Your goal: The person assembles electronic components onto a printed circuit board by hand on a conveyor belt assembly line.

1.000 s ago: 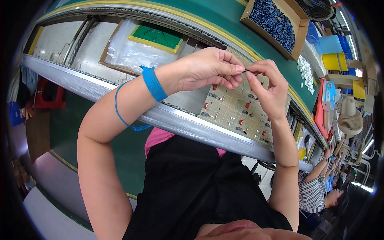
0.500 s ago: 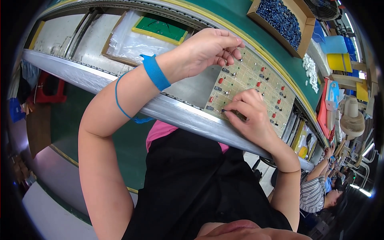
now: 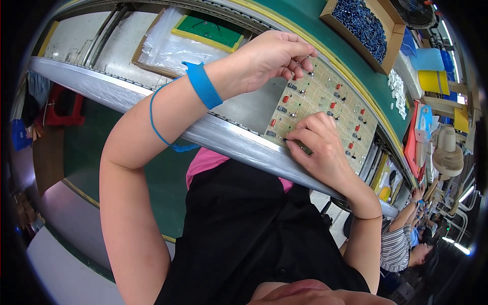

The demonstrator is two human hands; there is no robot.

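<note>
The person's 2 hands are working over a tan circuit board [image 3: 317,94], which is lying just beyond the silver front rail [image 3: 244,136] and carrying rows of red components [image 3: 332,105] and dark parts. The right hand [image 3: 320,147] is reaching over the board's near left corner, its thumb and index finger closing to a narrow pinch on a small dark component [image 3: 285,139]. The fingertips are partly hiding this piece low against the board, so I cannot tell whether its leads are entering it. The remaining right fingers are curling loosely above the surface. The left hand [image 3: 277,56] is hovering by the far left corner, its fingers bending inward and leaving little space between thumb and index tips; whether they are gripping anything, I cannot tell. A blue wrist strap [image 3: 204,86] is circling the left forearm, with a blue cord [image 3: 185,148] hanging from it. Beyond the board, a cardboard box [image 3: 394,35] is holding a heap of blue cylindrical components [image 3: 358,23], and small white parts [image 3: 397,94] are lying near it. Left of the board, a clear plastic bag [image 3: 160,46] and a yellow-edged green panel [image 3: 211,30] are resting together.
</note>
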